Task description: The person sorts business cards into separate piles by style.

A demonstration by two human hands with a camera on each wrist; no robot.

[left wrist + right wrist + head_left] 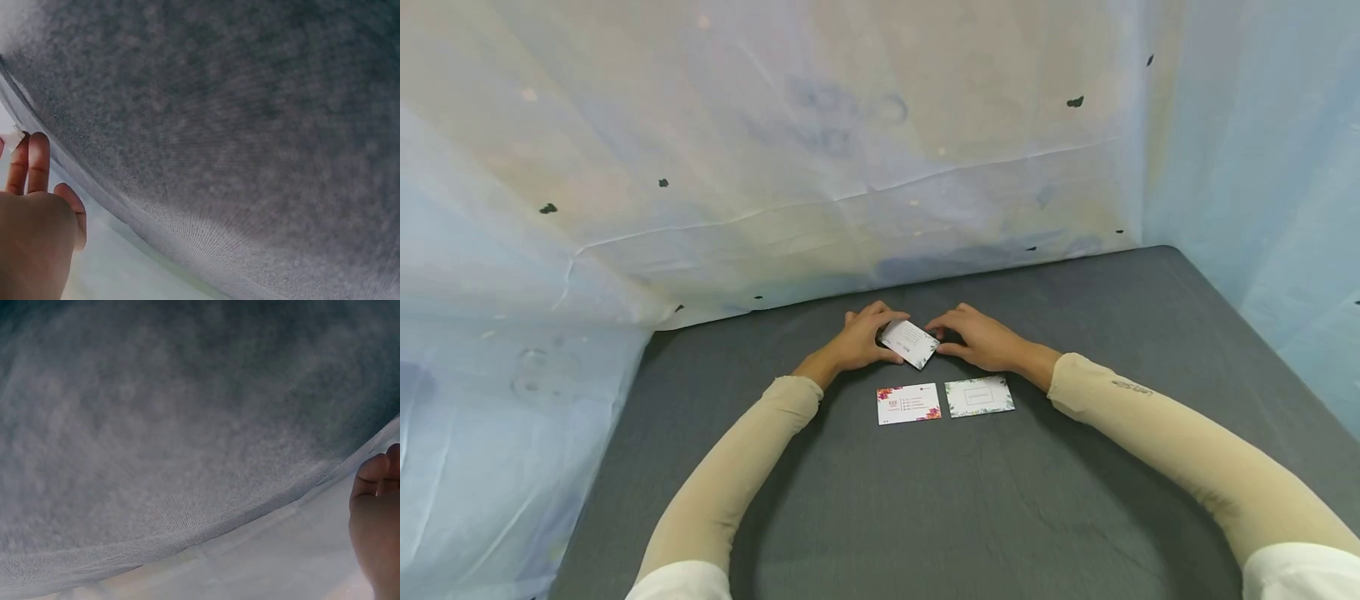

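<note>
In the head view both hands meet at the middle of a dark grey table (1075, 467). A small white card (910, 343), tilted, is held between them. My left hand (868, 337) pinches its left end with thumb and fingers. My right hand (973, 337) has its fingertips at the card's right end. Two more cards lie flat side by side just in front: one with red flowers (908, 403) and one with a green leafy border (978, 395). The left wrist view shows my left hand's fingers (31, 169) and a white card corner (14, 134). Curled fingers (375, 478) show in the right wrist view.
Pale blue-white sheeting (850, 167) hangs behind the table and along both sides. The grey cloth surface stretches out around the cards. Long beige sleeves (737, 467) cover both forearms.
</note>
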